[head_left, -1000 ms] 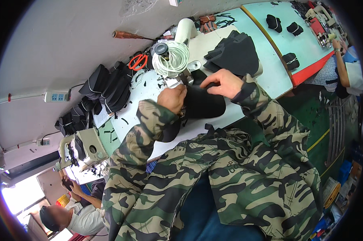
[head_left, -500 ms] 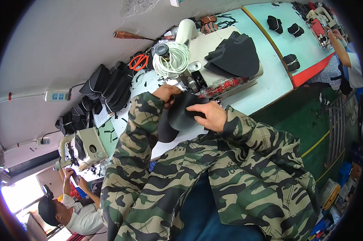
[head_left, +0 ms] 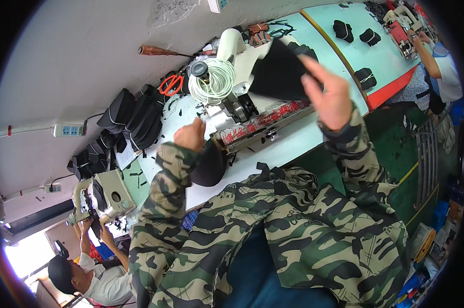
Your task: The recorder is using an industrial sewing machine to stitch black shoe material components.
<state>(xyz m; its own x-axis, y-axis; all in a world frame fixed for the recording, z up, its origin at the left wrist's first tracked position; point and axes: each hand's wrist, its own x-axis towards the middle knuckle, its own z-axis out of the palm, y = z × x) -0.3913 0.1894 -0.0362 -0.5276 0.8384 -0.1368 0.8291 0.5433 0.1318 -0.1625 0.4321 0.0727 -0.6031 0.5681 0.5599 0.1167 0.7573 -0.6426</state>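
Observation:
My right hand (head_left: 333, 97), smeared by motion, has its thumb and fingers at the right edge of a black fabric panel (head_left: 277, 74). It appears to grip that panel, which is tilted above the sewing machine bed and hides most of a stack of dark panels (head_left: 304, 50) behind it. My left hand (head_left: 190, 135) is closed with the thumb up, left of the sewing machine head (head_left: 241, 107). Whatever its fingers may hold is hidden. Just below it, a curved dark piece (head_left: 209, 165) rests on the white tabletop (head_left: 270, 150).
Coiled pale cord (head_left: 212, 81) tops the machine, with orange scissors (head_left: 171, 85) and a screwdriver (head_left: 162, 51) beside it. Tied black bundles (head_left: 139, 119) line the wall. Co-workers sit at another machine (head_left: 106, 197) lower left and a red-and-white machine (head_left: 400, 33) upper right.
My right hand has moved up and right from the dark piece near the machine to the panel over the stack. My left hand has shifted slightly left and down; the hands are farther apart.

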